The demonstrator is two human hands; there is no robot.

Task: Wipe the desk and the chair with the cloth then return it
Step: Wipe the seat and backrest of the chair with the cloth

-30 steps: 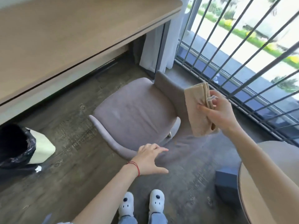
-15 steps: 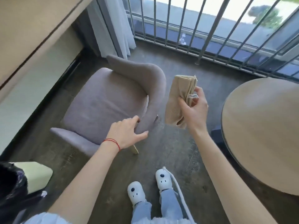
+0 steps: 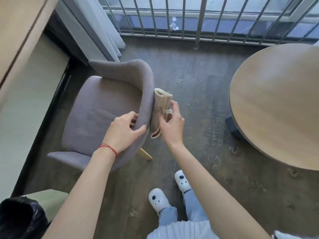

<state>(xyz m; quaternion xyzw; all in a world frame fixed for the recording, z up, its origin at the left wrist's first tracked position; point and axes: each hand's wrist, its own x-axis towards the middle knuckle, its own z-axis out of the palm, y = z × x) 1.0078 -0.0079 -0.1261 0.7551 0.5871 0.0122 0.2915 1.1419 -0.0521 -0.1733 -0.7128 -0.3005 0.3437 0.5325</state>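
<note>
A mauve upholstered chair [image 3: 96,114] stands on the dark floor in front of me, its curved backrest toward me. My left hand [image 3: 124,131], with a red string at the wrist, grips the top edge of the backrest. My right hand [image 3: 170,125] holds a folded beige cloth [image 3: 160,107] pressed against the outer side of the backrest. The wooden desk [image 3: 19,23] runs along the upper left, its top only partly in view.
A round wooden table [image 3: 279,104] sits at the right on a dark base. A metal railing [image 3: 172,18] and grey curtain [image 3: 96,28] line the far side. A bin with a black bag [image 3: 22,219] stands at the lower left. My white slippers [image 3: 158,200] are below.
My view swung right and down over the chair. My left hand moved onto the backrest's top edge and closed on it. My right hand brought the cloth from the air against the backrest.
</note>
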